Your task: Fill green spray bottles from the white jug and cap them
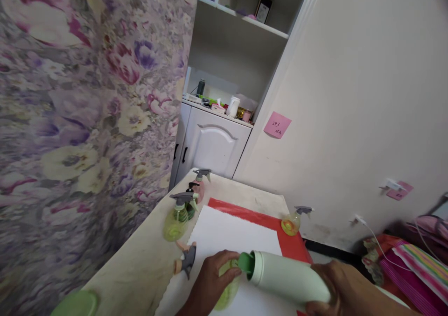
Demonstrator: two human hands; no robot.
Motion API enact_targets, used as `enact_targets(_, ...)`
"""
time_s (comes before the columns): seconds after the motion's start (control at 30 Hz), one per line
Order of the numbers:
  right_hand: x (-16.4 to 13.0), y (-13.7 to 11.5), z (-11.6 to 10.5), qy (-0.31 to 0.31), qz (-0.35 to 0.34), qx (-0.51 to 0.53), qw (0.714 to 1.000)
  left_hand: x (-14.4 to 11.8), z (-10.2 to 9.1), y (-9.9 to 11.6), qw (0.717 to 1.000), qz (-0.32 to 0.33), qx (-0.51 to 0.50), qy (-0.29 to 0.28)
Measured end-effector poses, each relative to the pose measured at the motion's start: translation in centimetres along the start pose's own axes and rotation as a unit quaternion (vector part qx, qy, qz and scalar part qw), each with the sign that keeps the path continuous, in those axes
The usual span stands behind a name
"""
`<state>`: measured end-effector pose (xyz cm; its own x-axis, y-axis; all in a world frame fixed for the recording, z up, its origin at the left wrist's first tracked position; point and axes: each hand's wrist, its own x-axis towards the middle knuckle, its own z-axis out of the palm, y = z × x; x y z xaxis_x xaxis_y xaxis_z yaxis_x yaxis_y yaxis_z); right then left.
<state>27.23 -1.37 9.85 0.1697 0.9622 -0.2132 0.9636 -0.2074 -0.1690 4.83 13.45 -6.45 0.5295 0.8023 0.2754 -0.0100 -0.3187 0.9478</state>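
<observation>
My left hand (217,278) is closed around the neck of a yellow-green clear bottle (229,292) with no spray head on it. My right hand (332,288) grips a pale green bottle (287,274), tipped nearly level with its mouth to the left. A darker green spout (246,263) at that mouth meets the top of the clear bottle; whether liquid flows I cannot tell. A loose grey spray head (187,260) lies left of my left hand. At the lower left edge is a light green round lid-like piece (79,304).
White paper (238,232) over a red sheet (252,213) covers part of the table. A yellow-green spray bottle (177,222), a dark green pump bottle (191,204) and a pink one (199,187) stand left, another spray bottle (291,222) right. A floral curtain (87,120) borders the left.
</observation>
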Motion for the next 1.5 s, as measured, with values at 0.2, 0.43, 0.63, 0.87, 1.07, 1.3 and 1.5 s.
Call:
enact_targets(0.2, -0.1, -0.1, 0.0, 0.0, 0.007, -0.003, 1.0, -0.1, 0.0, 0.2, 1.0, -0.005, -0.005, -0.003)
enact_targets(0.43, 0.0, 0.7, 0.4, 0.005, 0.002, -0.004, 1.0, 0.1, 0.1, 0.0, 1.0, -0.011, 0.003, -0.007)
enact_targets(0.63, 0.1, 0.5, 0.2, 0.006, 0.001, -0.013, 1.0, 0.0, 0.0, 0.0, 1.0, -0.003, -0.011, -0.01)
enact_targets(0.87, 0.0, 0.2, 0.2, 0.013, 0.004, -0.028, 1.0, 0.0, 0.0, 0.0, 1.0, 0.002, -0.019, -0.014)
enact_targets(1.07, 0.0, 0.7, 0.4, 0.019, -0.011, -0.007, 1.0, 0.2, 0.0, -0.5, 1.0, -0.001, -0.004, -0.005)
enact_targets(1.3, -0.1, 0.7, 0.5, 0.019, -0.025, -0.016, 0.999, 0.1, 0.0, -0.3, 1.0, 0.001, -0.006, -0.012)
enact_targets(1.5, -0.1, 0.7, 0.3, 0.018, -0.022, -0.028, 0.999, 0.2, -0.1, 0.1, 1.0, -0.002, -0.006, -0.015)
